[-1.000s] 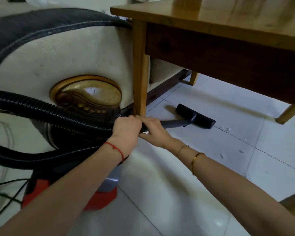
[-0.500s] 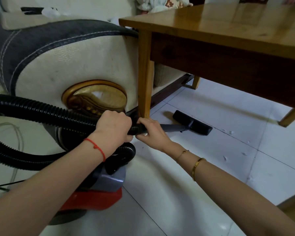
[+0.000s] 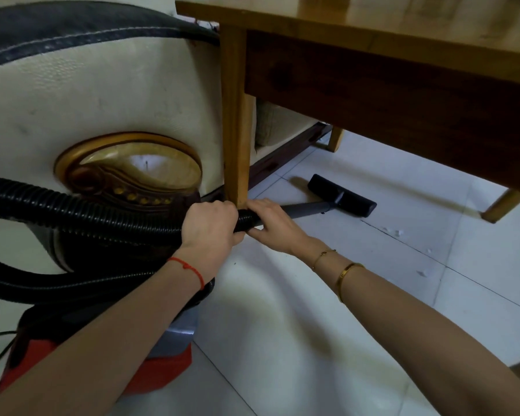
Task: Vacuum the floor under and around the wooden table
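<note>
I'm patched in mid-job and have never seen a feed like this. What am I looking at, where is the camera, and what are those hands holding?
No robot here: the one camera sits on a person's head, looking forward and down. The left hand grips the black ribbed hose; the right hand holds where it joins the grey tube. That tube runs to the black floor nozzle, flat on the white tiled floor under the wooden table. White crumbs lie right of the nozzle. The red vacuum body stands beside a sofa arm.
</note>
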The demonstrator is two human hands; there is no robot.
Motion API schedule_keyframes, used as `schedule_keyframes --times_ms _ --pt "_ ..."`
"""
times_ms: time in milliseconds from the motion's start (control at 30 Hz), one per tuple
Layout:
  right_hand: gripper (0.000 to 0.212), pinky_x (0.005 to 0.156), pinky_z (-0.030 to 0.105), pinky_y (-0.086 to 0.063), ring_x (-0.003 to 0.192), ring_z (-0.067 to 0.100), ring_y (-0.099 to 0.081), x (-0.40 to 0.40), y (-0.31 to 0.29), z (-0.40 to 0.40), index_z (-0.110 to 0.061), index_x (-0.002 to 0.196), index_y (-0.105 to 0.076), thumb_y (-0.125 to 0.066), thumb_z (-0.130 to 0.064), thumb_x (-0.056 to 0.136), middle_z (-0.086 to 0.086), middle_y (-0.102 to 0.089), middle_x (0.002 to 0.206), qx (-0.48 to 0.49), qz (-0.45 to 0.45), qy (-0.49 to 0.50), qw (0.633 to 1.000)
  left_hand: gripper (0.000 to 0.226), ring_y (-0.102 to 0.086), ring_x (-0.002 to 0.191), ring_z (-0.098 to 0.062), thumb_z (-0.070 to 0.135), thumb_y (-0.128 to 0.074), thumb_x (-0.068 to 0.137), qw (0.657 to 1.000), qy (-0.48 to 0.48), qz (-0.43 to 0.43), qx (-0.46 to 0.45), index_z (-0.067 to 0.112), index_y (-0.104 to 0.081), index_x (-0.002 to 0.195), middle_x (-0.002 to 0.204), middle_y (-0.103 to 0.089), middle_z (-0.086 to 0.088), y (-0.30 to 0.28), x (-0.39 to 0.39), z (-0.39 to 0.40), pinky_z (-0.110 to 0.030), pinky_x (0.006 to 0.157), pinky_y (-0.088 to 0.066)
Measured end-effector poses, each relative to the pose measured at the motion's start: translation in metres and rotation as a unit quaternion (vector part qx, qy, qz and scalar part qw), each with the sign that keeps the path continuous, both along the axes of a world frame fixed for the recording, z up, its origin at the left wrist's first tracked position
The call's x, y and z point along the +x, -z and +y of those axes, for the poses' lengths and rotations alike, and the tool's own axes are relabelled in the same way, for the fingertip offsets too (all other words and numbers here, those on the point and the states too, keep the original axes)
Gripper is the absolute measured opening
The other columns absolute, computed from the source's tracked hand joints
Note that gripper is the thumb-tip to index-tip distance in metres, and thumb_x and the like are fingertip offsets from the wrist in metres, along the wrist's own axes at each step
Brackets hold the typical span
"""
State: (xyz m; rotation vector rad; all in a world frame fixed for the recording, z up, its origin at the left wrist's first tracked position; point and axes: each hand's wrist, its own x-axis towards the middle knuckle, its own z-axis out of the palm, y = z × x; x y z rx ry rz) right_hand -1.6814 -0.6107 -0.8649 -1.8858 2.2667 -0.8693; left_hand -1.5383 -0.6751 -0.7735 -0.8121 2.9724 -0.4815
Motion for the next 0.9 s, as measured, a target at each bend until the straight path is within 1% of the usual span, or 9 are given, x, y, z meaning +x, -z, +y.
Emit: schedule_keyframes --times_ms 133,200,267,367,500,567,633,733,900 --pt "0.014 0.071 0.024 -0.025 0.075 0.015 -0.044 -0.024 0.002 -0.007 -0.014 0.090 -0.052 -0.063 -0.013 0.082 -0.001 -0.052 0.080 0.003 0.018 0.008 1.000 0.038 -0.065 0.088 -0.020 0.047 -0.055 0.090 1.000 -0.010 0.007 0.004 0.013 -0.055 0.106 0.097 -0.064 -0.002 0.010 -0.026 -0.008 -0.028 0.064 -0.039" --pt "0.013 0.072 0.027 -0.029 0.073 0.017 -0.047 -0.036 0.003 -0.011 -0.011 0.089 -0.053 -0.064 -0.014 0.082 0.002 -0.055 0.080 0.001 0.034 0.011 0.999 0.038 -0.065 0.085 -0.019 0.047 -0.056 0.090 1.000 -0.012 0.006 0.006 0.013 -0.056 0.105 0.095 -0.064 -0.002 0.013 -0.040 -0.012 -0.029 0.065 -0.042" --pt "0.014 0.071 0.035 -0.038 0.073 0.022 -0.050 -0.049 0.004 -0.013 -0.009 0.088 -0.054 -0.063 -0.016 0.080 0.005 -0.058 0.079 0.000 0.058 0.016 0.998 0.036 -0.064 0.085 -0.019 0.046 -0.055 0.090 1.000 -0.015 0.002 0.007 0.014 -0.057 0.105 0.096 -0.064 -0.003 0.016 -0.054 -0.015 -0.029 0.067 -0.044" --pt "0.014 0.067 0.039 -0.042 0.073 0.023 -0.050 -0.068 0.005 -0.014 -0.011 0.087 -0.053 -0.063 -0.017 0.079 0.006 -0.057 0.080 -0.007 0.055 0.029 0.998 0.034 -0.063 0.085 -0.018 0.046 -0.054 0.091 1.000 -0.017 0.007 0.005 0.015 -0.058 0.103 0.094 -0.063 -0.002 0.020 -0.075 -0.016 -0.027 0.063 -0.040" --pt "0.020 0.070 0.038 -0.041 0.081 0.022 -0.048 -0.093 0.015 -0.015 -0.014 0.100 -0.057 -0.062 -0.018 0.082 0.008 -0.057 0.087 0.002 0.048 0.045 0.998 0.033 -0.060 0.078 -0.017 0.045 -0.053 0.092 1.000 -0.009 0.015 0.011 0.015 -0.057 0.105 0.093 -0.063 -0.001 0.030 -0.099 -0.018 -0.027 0.060 -0.037" --pt "0.026 0.075 0.037 -0.039 0.085 0.022 -0.048 -0.105 0.021 -0.015 -0.015 0.110 -0.058 -0.062 -0.020 0.085 0.009 -0.058 0.092 0.017 0.048 0.059 0.997 0.035 -0.063 0.082 -0.017 0.045 -0.053 0.093 1.000 -0.006 0.020 0.019 0.014 -0.057 0.107 0.094 -0.064 -0.002 0.035 -0.109 -0.018 -0.026 0.060 -0.038" --pt "0.028 0.080 0.040 -0.041 0.087 0.024 -0.051 -0.113 0.024 -0.015 -0.015 0.113 -0.057 -0.060 -0.023 0.086 0.009 -0.060 0.094 0.031 0.047 0.062 0.996 0.036 -0.064 0.085 -0.017 0.045 -0.053 0.093 0.999 -0.001 0.023 0.025 0.013 -0.057 0.107 0.095 -0.064 -0.001 0.038 -0.116 -0.019 -0.026 0.060 -0.037" --pt "0.027 0.081 0.042 -0.042 0.085 0.025 -0.052 -0.116 0.028 -0.016 -0.014 0.109 -0.058 -0.059 -0.027 0.085 0.008 -0.061 0.092 0.034 0.049 0.069 0.996 0.037 -0.064 0.085 -0.017 0.046 -0.052 0.093 0.999 0.003 0.023 0.034 0.012 -0.057 0.107 0.094 -0.064 -0.001 0.041 -0.120 -0.019 -0.026 0.059 -0.037" --pt "0.016 0.076 0.034 -0.038 0.078 0.023 -0.050 -0.106 0.028 -0.015 -0.014 0.095 -0.056 -0.064 -0.022 0.085 0.005 -0.058 0.083 0.012 0.042 0.071 0.996 0.037 -0.058 0.073 -0.016 0.047 -0.053 0.092 0.999 -0.008 0.026 0.034 0.012 -0.057 0.104 0.082 -0.057 -0.001 0.041 -0.112 -0.017 -0.026 0.059 -0.039"
